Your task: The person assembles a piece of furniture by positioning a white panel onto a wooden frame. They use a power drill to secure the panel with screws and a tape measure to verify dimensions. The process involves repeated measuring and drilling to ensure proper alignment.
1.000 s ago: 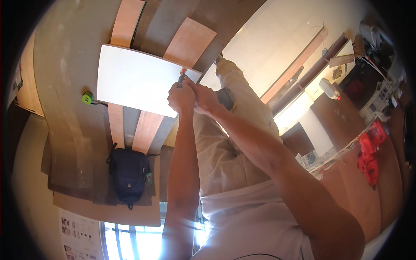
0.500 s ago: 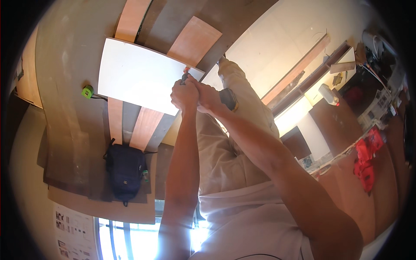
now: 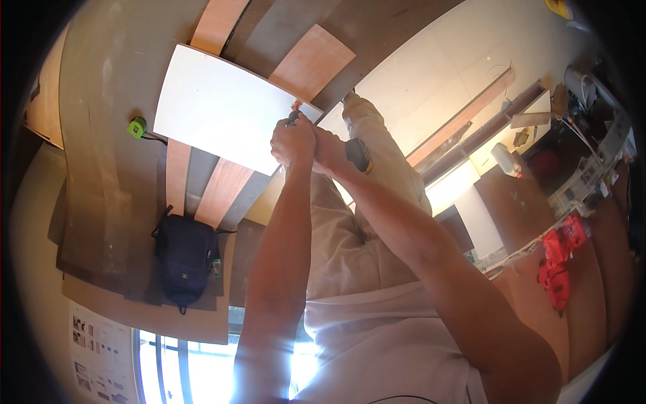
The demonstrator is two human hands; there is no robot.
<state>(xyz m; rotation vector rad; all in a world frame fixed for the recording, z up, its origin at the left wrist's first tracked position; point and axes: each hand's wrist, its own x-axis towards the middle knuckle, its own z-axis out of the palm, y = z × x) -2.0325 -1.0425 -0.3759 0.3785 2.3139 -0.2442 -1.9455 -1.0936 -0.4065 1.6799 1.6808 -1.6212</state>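
Both my hands are closed round a cordless drill (image 3: 359, 156), black with yellow at its base. My left hand (image 3: 293, 143) wraps its front, near the dark chuck. Just behind, my right hand (image 3: 328, 149) grips the handle, and the fingers partly hide the body. An orange piece at the drill's front (image 3: 296, 106) meets the right end of a white board (image 3: 219, 111). The board lies across several reddish-brown wooden strips (image 3: 229, 188). Whether the bit has entered the board cannot be made out.
A green tape measure (image 3: 136, 127) sits left of the board. Nearer lies a dark blue backpack (image 3: 184, 259). My leg (image 3: 383, 141) stretches along the board's right side. Further right are long wooden pieces (image 3: 464, 121), a white bottle (image 3: 505, 159) and red bags (image 3: 557, 266).
The whole view has shifted slightly, with the board tilting a little in the picture. Both hands stay on the drill at the same end of the board.
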